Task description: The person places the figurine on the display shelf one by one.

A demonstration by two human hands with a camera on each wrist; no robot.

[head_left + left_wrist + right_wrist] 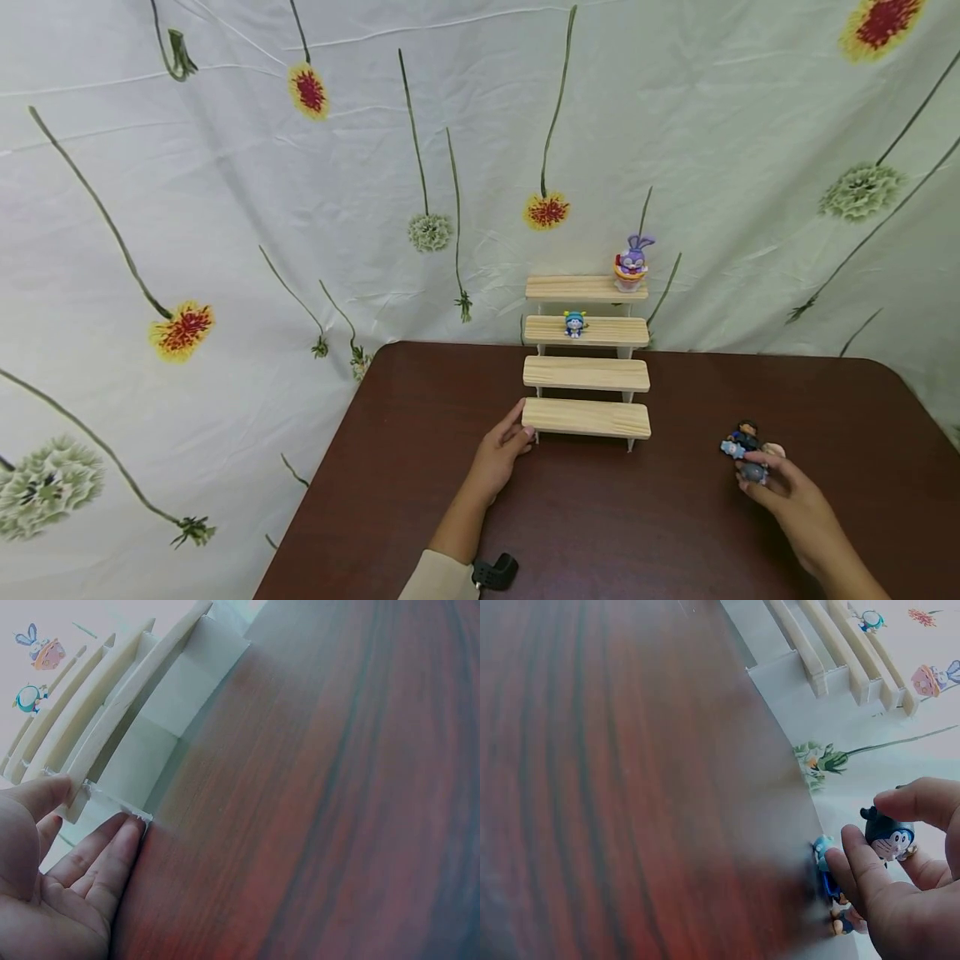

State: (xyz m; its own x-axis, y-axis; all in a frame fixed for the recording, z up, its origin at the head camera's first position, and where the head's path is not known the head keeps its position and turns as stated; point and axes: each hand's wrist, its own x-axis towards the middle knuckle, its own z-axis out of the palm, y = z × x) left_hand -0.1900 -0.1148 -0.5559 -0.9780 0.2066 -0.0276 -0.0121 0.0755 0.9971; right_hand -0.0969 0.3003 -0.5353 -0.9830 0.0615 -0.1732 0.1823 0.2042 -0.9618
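A stepped wooden display stand [585, 375] with pale planks stands at the table's back. My left hand [497, 460] grips the left end of its lowest plank [587, 415]; in the left wrist view the thumb touches the plank end and fingers touch the side support. My right hand [798, 507] pinches a small figurine [889, 834] with a dark blue hood and whiskered white face. Close by lie a light-blue figurine [732, 449], a dark-haired figurine [746, 433] and a pale one [773, 450], partly hidden by the fingers.
A purple rabbit figurine [632, 260] sits at the right of the top plank. On the plank below stands a blue-hooded figurine [574, 323]. A flowered cloth [360, 150] hangs behind the dark brown table [397, 425].
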